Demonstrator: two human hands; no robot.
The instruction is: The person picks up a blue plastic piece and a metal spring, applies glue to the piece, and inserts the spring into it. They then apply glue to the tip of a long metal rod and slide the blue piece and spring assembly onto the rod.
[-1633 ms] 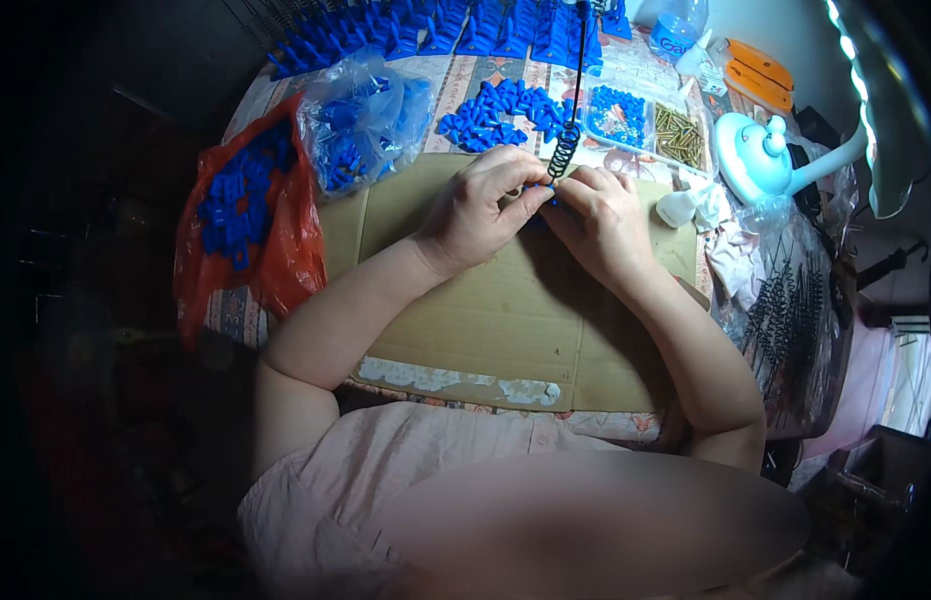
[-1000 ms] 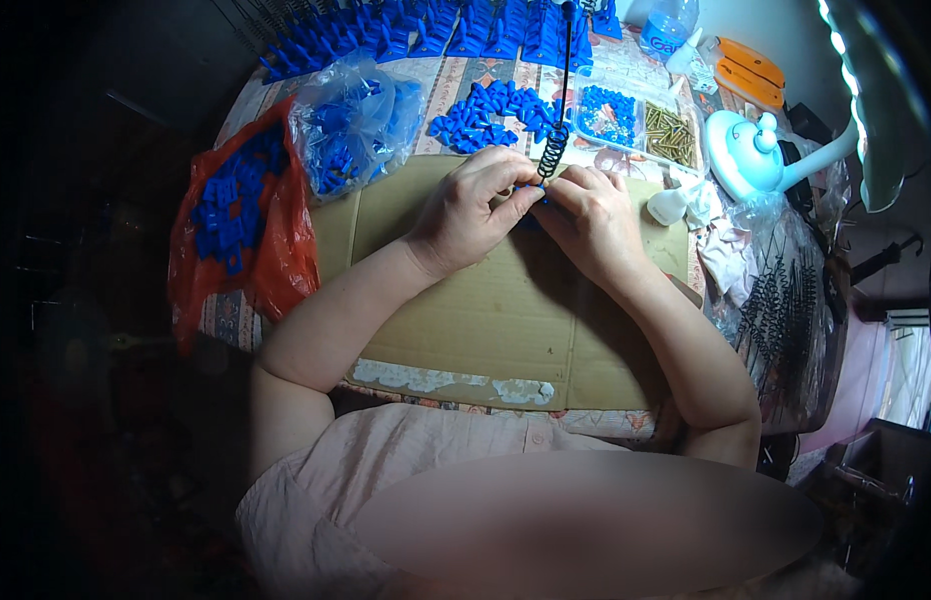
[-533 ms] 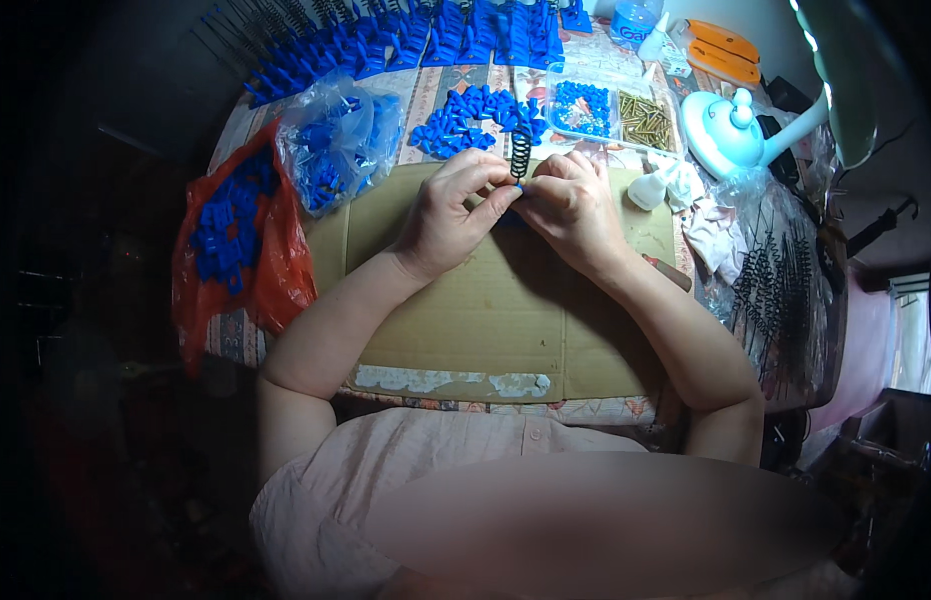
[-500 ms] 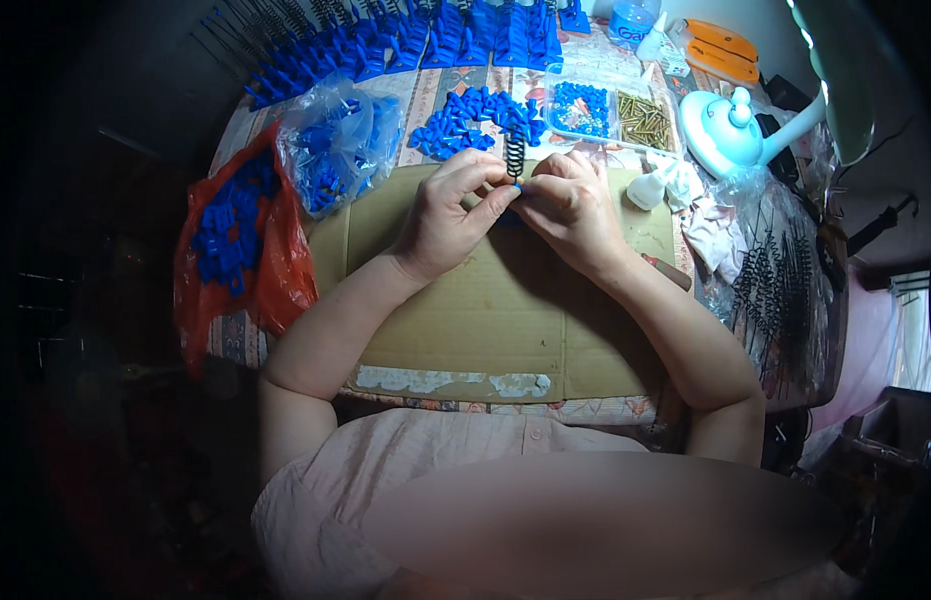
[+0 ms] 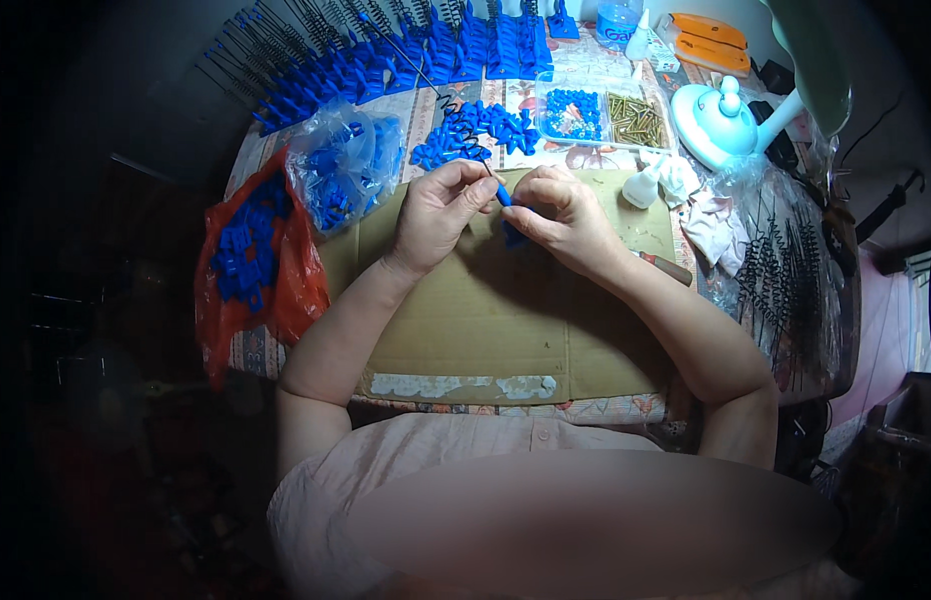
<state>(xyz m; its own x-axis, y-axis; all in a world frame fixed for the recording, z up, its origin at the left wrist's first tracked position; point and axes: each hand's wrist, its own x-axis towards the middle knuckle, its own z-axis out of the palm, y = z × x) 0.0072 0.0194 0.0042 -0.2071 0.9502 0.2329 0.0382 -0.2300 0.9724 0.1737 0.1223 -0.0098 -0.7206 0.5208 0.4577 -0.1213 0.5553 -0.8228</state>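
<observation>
Above the cardboard sheet (image 5: pixel 456 310), my left hand (image 5: pixel 436 220) pinches the lower end of a black coiled spring wire (image 5: pixel 449 104). The wire leans away to the left and carries a small blue tip at its far end. At its near end sits a blue plastic piece (image 5: pixel 504 195), gripped between the fingers of my right hand (image 5: pixel 566 215). Another blue part (image 5: pixel 514 236) shows just below these fingers, partly hidden. Beyond both hands lies a pile of small blue plastic parts (image 5: pixel 501 125).
Rows of blue bases with spring wires (image 5: pixel 426 60) line the back. Left are a clear bag (image 5: pixel 346 165) and a red bag (image 5: pixel 306 290) of blue parts. Right are a divided box (image 5: pixel 542 120), a white bottle (image 5: pixel 641 188), a lamp (image 5: pixel 714 125), a handled tool (image 5: pixel 666 267) and bundled black springs (image 5: pixel 781 265).
The spring wire has tipped from nearly upright to leaning far left. The blue piece at its near end now shows between my hands. The whole view has shifted slightly.
</observation>
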